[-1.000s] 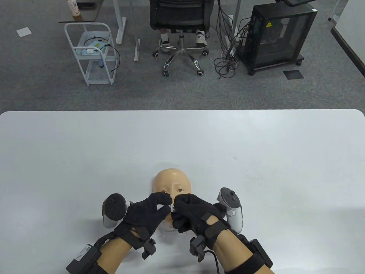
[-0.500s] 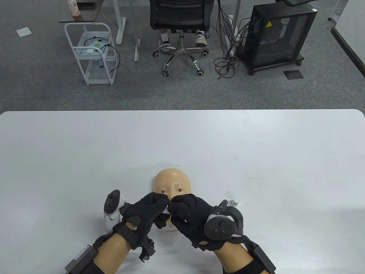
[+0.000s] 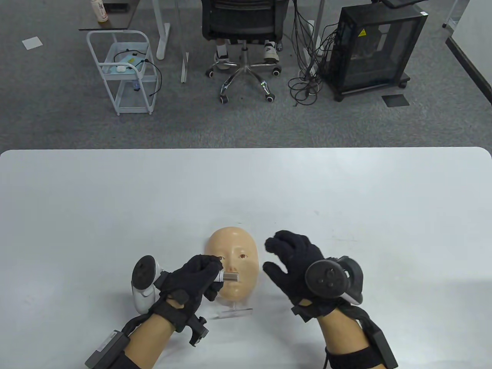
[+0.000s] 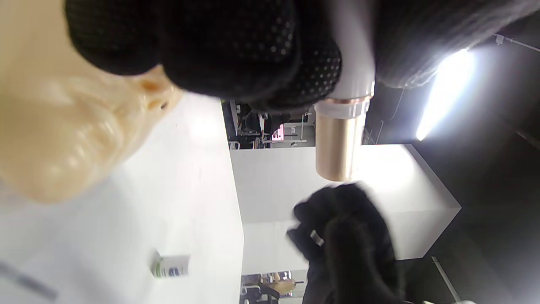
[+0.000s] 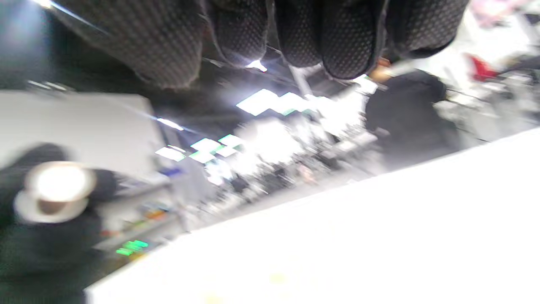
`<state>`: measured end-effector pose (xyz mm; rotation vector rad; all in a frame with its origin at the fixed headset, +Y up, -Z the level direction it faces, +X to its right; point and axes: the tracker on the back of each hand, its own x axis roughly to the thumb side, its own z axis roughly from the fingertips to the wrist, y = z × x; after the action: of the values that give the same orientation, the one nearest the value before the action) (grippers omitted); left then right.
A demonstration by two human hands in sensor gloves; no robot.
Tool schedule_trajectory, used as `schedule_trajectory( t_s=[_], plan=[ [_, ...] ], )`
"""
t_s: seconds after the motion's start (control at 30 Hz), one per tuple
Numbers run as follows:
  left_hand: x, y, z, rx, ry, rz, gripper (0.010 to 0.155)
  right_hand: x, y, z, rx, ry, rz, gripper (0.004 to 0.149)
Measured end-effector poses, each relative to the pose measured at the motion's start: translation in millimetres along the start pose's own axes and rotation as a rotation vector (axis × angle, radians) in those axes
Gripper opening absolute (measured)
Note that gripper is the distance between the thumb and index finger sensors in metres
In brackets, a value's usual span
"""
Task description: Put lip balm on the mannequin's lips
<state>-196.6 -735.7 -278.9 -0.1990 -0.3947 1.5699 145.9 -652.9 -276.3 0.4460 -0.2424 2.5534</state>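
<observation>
The mannequin face (image 3: 230, 242) stands on a clear base (image 3: 232, 312) near the table's front edge. My left hand (image 3: 213, 271) grips a white lip balm tube (image 3: 229, 277). Its metallic end points right and lies across the nose and mouth area. In the left wrist view the fingers (image 4: 236, 50) hold the tube (image 4: 339, 143) beside the face (image 4: 63, 139). My right hand (image 3: 286, 255) is open with spread fingers, just right of the face, holding nothing. The right wrist view shows the tube's round end (image 5: 55, 190), blurred.
A small white and green object (image 4: 171, 266) lies on the white table (image 3: 115, 200); the table view hides it behind my right hand. An office chair (image 3: 244, 34), a wire cart (image 3: 123, 73) and a black cabinet (image 3: 373, 50) stand on the floor beyond.
My hands were together on the tube over the face. My right hand has let go, moved right and opened. My left hand keeps the tube, whose metallic end now shows.
</observation>
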Motion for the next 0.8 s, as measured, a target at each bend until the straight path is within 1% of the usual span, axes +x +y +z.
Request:
schedule_trajectory(
  t_s=[0.07, 0.1, 0.13, 0.17, 0.23, 0.3, 0.37, 0.4, 0.5, 0.57, 0.67, 0.7, 0.73, 0.77, 0.8],
  plan=[
    [-0.7, 1.8, -0.3, 0.012, -0.003, -0.012, 0.05, -28.2, 0.2, 5.1, 0.057, 0.122, 0.098, 0.064],
    [-0.8, 2.4, -0.5, 0.015, -0.006, -0.026, 0.05, -39.7, 0.7, 8.6, 0.069, 0.155, 0.136, 0.065],
    [-1.1, 3.4, -0.7, 0.021, -0.011, -0.052, 0.05, -56.2, 2.0, 14.4, 0.064, 0.226, 0.158, 0.065],
    [-1.9, 4.5, -1.0, 0.029, -0.023, -0.08, 0.05, -70.6, 4.1, 16.4, 0.116, 0.303, 0.13, 0.067],
    [-2.8, 5.3, -2.1, 0.026, -0.027, -0.116, 0.05, -83.3, 8.9, 15.9, 0.245, 0.389, 0.077, 0.071],
    [-3.6, 5.9, -2.8, 0.016, -0.029, -0.122, 0.05, -90.2, 19.6, 11.7, 0.224, 0.415, 0.139, 0.073],
    [-3.8, 6.4, -2.7, 0.015, -0.027, -0.116, 0.05, -93.7, 31.7, 7.8, 0.319, 0.437, 0.184, 0.074],
    [-3.5, 6.6, -2.6, 0.016, -0.028, -0.118, 0.05, -95.0, 38.3, 6.0, 0.338, 0.433, 0.18, 0.074],
    [-3.7, 6.9, -2.5, 0.012, -0.03, -0.124, 0.05, -97.8, 52.0, 1.2, 0.371, 0.441, 0.206, 0.07],
    [-3.8, 6.8, -2.4, 0.009, -0.032, -0.125, 0.05, -99.4, 58.0, -1.1, 0.388, 0.45, 0.23, 0.06],
    [-4.0, 6.5, -2.4, 0.005, -0.033, -0.122, 0.05, -99.1, 59.7, -2.3, 0.378, 0.447, 0.247, 0.055],
    [-4.0, 6.5, -2.3, 0.005, -0.033, -0.12, 0.05, -97.5, 58.5, -2.1, 0.364, 0.435, 0.221, 0.055],
    [-3.9, 6.4, -2.3, 0.005, -0.033, -0.116, 0.05, -93.6, 56.6, -1.3, 0.332, 0.411, 0.144, 0.055],
    [-3.8, 6.4, -2.3, 0.007, -0.033, -0.111, 0.051, -88.1, 55.6, -0.3, 0.302, 0.392, 0.048, 0.056],
    [-3.7, 6.1, -2.3, 0.009, -0.031, -0.106, 0.051, -78.8, 54.6, 1.2, 0.257, 0.35, -0.088, 0.056]
  ],
)
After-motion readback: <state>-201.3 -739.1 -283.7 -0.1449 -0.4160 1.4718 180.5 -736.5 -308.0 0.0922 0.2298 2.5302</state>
